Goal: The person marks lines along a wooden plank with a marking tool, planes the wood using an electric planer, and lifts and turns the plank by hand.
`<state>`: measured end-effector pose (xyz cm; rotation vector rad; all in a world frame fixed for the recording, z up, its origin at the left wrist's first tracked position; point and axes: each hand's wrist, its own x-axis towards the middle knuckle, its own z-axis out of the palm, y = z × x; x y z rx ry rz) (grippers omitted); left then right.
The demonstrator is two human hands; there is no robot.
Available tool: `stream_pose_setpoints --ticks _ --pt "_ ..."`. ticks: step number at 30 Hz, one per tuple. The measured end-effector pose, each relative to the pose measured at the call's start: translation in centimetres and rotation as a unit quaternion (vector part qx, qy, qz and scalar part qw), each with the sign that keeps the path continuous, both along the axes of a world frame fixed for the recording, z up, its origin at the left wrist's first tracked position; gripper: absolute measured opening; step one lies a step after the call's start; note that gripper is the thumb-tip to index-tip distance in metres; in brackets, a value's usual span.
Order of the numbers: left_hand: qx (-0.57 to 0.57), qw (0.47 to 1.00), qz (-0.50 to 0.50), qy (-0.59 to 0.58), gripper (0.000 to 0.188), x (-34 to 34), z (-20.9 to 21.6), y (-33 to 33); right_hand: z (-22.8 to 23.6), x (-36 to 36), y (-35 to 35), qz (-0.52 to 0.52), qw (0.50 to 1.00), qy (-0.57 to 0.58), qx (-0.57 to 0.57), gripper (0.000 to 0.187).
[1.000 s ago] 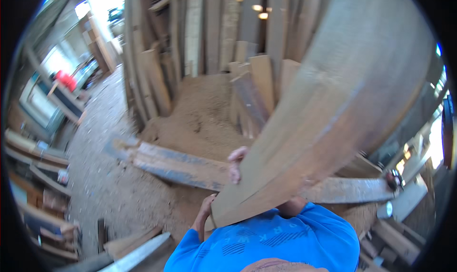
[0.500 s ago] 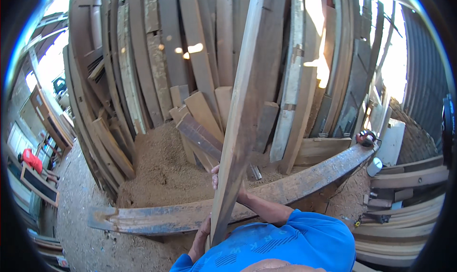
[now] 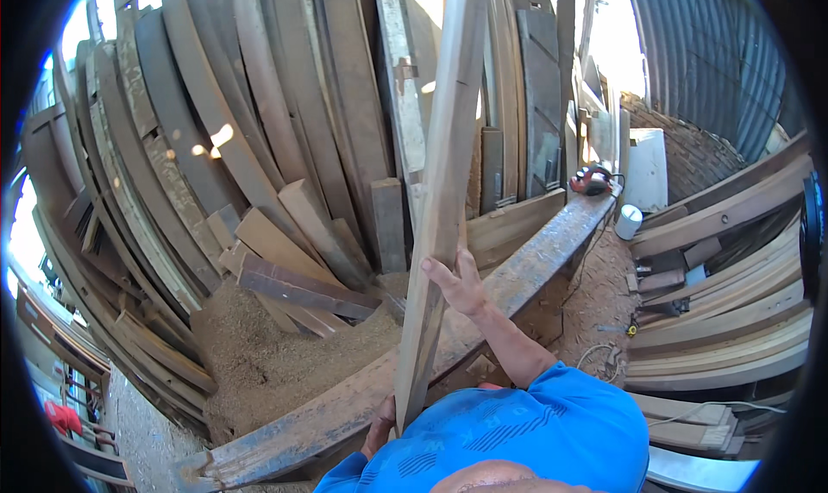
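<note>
A long, squared wooden beam (image 3: 438, 200) stands tilted in front of me, its lower end close to my blue shirt and its upper end out of the picture. My left hand (image 3: 379, 426) is closed at the beam's lower end, partly hidden by it. Higher up, my right hand (image 3: 461, 283) grips the beam's right side, thumb across the front face and fingers along the edge. Below the beam, a thick, worn timber (image 3: 336, 417) runs crosswise like a bench. On its far right end rests a red power tool (image 3: 592, 181) with a cord.
Tall boards (image 3: 259, 87) lean along the back. Sawdust (image 3: 267, 355) is heaped at left near short offcuts (image 3: 302, 286). Stacked planks (image 3: 716, 312) lie at right, beside a white container (image 3: 629, 222) and a yellow tape measure (image 3: 632, 329). A person in red (image 3: 62, 417) is far left.
My view has turned to the right. My right hand has shifted its hold: its fingers wrapped round the beam's left edge before, and now sit on its right side. My left hand stays low.
</note>
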<state>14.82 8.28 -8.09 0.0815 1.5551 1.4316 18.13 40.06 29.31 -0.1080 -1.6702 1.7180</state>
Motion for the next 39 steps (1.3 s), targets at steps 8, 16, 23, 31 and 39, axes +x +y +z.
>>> stream_pose_setpoints --ticks 8,16,23,31,39 --pt "-0.249 0.954 0.045 0.160 0.075 0.3 -4.1 -1.2 -7.7 2.5 8.9 -0.064 0.985 -0.048 -0.155 0.029" --pt "-0.399 0.878 -0.078 0.252 0.074 -0.2 4.0 -3.5 -20.5 4.4 11.6 -0.077 0.898 -0.032 -0.432 0.031" --pt "-0.448 0.848 -0.115 0.258 0.083 -4.5 6.3 -7.0 -28.5 3.4 7.8 -0.150 0.835 -0.065 -0.525 0.040" --pt "-0.401 0.866 -0.238 0.180 0.087 -11.6 10.0 -9.0 -35.1 2.2 2.9 -0.202 0.803 -0.075 -0.555 0.033" --pt "-0.430 0.805 -0.337 0.231 0.087 -16.8 5.9 -8.4 -36.4 0.8 2.1 -0.342 0.735 -0.364 -0.458 0.055"
